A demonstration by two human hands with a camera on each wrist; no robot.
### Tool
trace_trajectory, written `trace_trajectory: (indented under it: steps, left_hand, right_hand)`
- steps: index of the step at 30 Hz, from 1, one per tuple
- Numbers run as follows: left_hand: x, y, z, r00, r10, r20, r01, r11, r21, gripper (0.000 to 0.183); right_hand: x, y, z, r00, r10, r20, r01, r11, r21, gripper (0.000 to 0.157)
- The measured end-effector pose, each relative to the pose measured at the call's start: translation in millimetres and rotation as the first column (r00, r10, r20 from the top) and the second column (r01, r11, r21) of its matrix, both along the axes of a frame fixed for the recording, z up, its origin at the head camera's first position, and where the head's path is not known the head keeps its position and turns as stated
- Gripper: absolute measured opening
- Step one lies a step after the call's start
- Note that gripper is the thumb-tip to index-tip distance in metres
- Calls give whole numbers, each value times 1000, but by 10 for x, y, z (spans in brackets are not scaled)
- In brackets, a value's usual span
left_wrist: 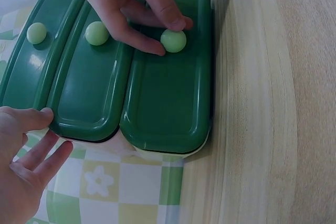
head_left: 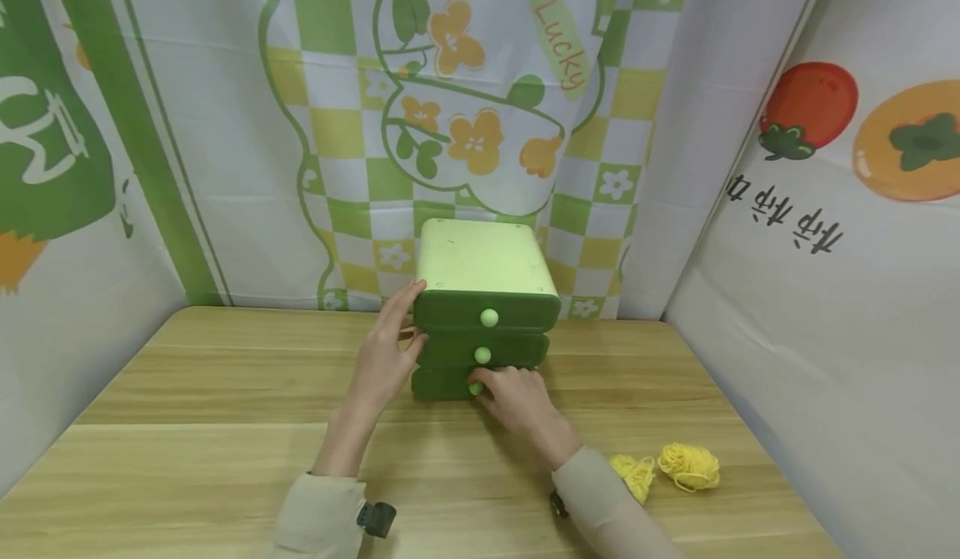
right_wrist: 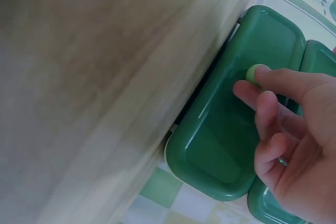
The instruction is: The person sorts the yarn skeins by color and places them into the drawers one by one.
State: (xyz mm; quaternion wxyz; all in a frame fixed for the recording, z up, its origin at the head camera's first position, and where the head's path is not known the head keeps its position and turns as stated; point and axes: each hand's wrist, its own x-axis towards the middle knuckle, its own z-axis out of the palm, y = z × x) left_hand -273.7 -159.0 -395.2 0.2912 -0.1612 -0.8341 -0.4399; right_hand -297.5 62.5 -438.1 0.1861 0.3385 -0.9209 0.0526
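A small cabinet (head_left: 483,255) with a pale green top and three dark green drawers stands near the back of the table. My right hand (head_left: 517,396) pinches the round light green knob (left_wrist: 173,40) of the bottom drawer (left_wrist: 165,98) between thumb and fingers; its other fingers curl loosely beside the drawer front in the right wrist view. My left hand (head_left: 381,367) rests against the cabinet's left side, thumb touching the front edge and the other fingers spread along the side. The top knob (head_left: 489,317) and middle knob (head_left: 482,355) are untouched.
Two bundles of yellow yarn lie at the right front of the wooden table (head_left: 225,459): one yarn bundle (head_left: 689,467) in full view, another yarn bundle (head_left: 636,476) partly behind the right sleeve. A patterned curtain (head_left: 337,126) hangs directly behind the cabinet.
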Motion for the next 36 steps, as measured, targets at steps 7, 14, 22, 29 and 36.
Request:
trace_trajectory:
  steps: [7, 14, 22, 29, 36]
  left_hand:
    - [-7, 14, -1, 1000, -7, 8, 7, 1000, 0, 84]
    - [-6, 26, 4, 1000, -4, 4, 4, 1000, -7, 84]
    - [-11, 8, 7, 1000, -6, -6, 6, 1000, -9, 85]
    - [0, 1, -8, 1000, -12, 8, 12, 1000, -2, 86]
    - [3, 1, 1, 1000, -13, 7, 13, 1000, 6, 85]
  right_hand:
    - [-29, 0, 3, 1000, 18, -5, -18, 1000, -8, 8]
    - [-30, 31, 15, 998, 58, 24, -57, 998, -36, 8]
    - [62, 78, 44, 989, 140, 47, -137, 989, -55, 9]
    - [68, 159, 7, 978, 203, 36, -203, 979, -17, 14]
    - [82, 186, 19, 971, 227, 76, -228, 974, 0, 19]
